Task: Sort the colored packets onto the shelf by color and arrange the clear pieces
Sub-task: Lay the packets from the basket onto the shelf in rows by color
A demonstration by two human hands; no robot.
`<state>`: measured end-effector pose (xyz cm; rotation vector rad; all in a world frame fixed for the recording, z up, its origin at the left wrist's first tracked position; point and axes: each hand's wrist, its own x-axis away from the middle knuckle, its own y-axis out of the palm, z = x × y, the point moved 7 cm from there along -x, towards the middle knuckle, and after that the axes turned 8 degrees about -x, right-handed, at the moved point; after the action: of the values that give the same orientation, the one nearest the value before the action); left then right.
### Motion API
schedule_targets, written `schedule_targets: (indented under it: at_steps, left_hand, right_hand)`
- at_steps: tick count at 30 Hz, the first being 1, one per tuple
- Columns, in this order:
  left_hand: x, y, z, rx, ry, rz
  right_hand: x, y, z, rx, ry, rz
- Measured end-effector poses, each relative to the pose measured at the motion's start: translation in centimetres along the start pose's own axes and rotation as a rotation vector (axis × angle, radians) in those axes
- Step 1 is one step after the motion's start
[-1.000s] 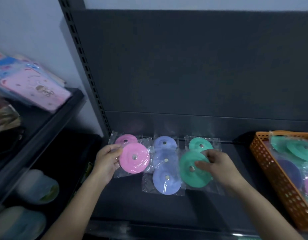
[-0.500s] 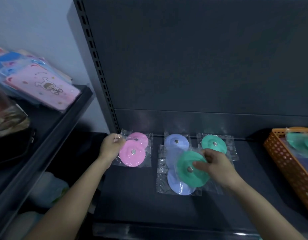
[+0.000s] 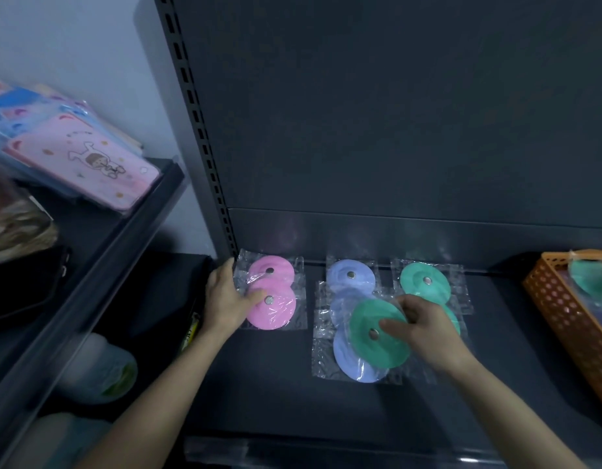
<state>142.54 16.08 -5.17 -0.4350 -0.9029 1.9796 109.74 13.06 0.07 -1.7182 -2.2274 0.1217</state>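
Dark grey metal shelf (image 3: 259, 394) with a plain back panel (image 3: 394, 113) fills the view, and the sorted goods lie in columns along its rear edge. At the left, two pink packets (image 3: 275, 313) overlap front to back. The left hand (image 3: 225, 299) holds them at their left edge, its thumb lying on the nearer pink disc and its fingers curled along the plastic. Next come the lavender packets (image 3: 352, 279), three in a column, each disc in a clear sleeve. The right hand (image 3: 424, 330) pinches a green packet (image 3: 370, 350) between thumb and fingers. That packet is tilted and overlaps the nearer lavender ones. Behind the right hand, a rear green packet (image 3: 424, 282) lies flat by the back panel. The two hands are well apart. An orange basket (image 3: 563, 316) stands at the right edge of the shelf with more green discs inside. On a neighbouring shelf (image 3: 89, 265) to the left rests a pile of pink and blue patterned packs (image 3: 89, 164).
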Motion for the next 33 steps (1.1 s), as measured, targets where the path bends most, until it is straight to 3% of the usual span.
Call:
schedule_targets:
  at_steps: [9, 13, 16, 18, 22, 27, 30, 33]
  left_hand:
    - [0.9, 2.4, 0.6, -0.213, 0.144, -0.209]
    - [1.3, 1.7, 2.3, -0.276, 0.232, -0.106]
    - [3.2, 1.0, 6.5, -0.088, 0.316, -0.030]
    - [4.9, 2.0, 9.4, 0.087, 0.303, -0.124]
    - [9.6, 6.9, 14.3, 0.186, 0.326, -0.553]
    - [11.1, 10.5, 16.3, 0.160, 0.253, -0.558]
    - [11.6, 12.1, 17.1, 0.051, 0.301, -0.569]
    - [12.1, 13.1, 17.9, 0.016, 0.321, -0.576]
  right_hand:
    - [-0.1, 0.3, 0.1, 0.006, -0.008, -0.022]
    - [0.3, -0.2, 0.6, -0.104, 0.027, -0.026]
    - [1.0, -0.5, 1.2, -0.346, 0.119, -0.063]
    - [1.6, -0.7, 1.3, -0.533, 0.191, -0.088]
    - [2.2, -2.1, 0.9, -0.641, 0.155, -0.084]
    - [2.3, -6.1, 3.1, -0.476, 0.127, -0.009]
    - [2.2, -8.6, 5.3, -0.272, 0.155, 0.085]
    - [2.1, -10.3, 6.6, -0.217, 0.200, 0.129]
